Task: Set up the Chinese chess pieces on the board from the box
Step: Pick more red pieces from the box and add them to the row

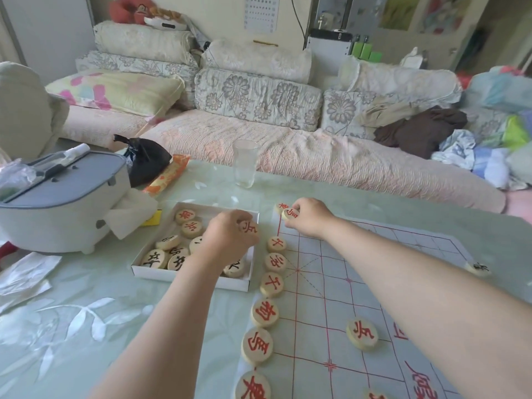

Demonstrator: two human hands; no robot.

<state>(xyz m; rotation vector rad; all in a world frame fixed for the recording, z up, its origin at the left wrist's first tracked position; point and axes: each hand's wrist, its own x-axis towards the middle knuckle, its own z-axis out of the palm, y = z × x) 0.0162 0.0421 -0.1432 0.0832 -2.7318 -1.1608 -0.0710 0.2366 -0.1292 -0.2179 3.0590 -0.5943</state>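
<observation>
A paper chess board (371, 289) with red lines lies on the table at the right. Along its left edge runs a column of several round wooden red-lettered pieces (264, 312). One more red piece (362, 333) stands further in on the board. The white box (190, 276) left of the board holds several loose pieces, some black-lettered. My left hand (230, 237) is over the box's right side, gripping a red-lettered piece (249, 228). My right hand (309, 216) holds another red piece (290, 213) at the board's far left corner, beside a red piece (280, 206) standing there.
A clear glass (244, 164) stands at the table's far edge. A white and grey appliance (62, 203), a black bag (146, 161) and an orange packet (168, 175) sit at the left. One black-lettered piece (478, 267) lies at the board's right edge. A sofa is behind.
</observation>
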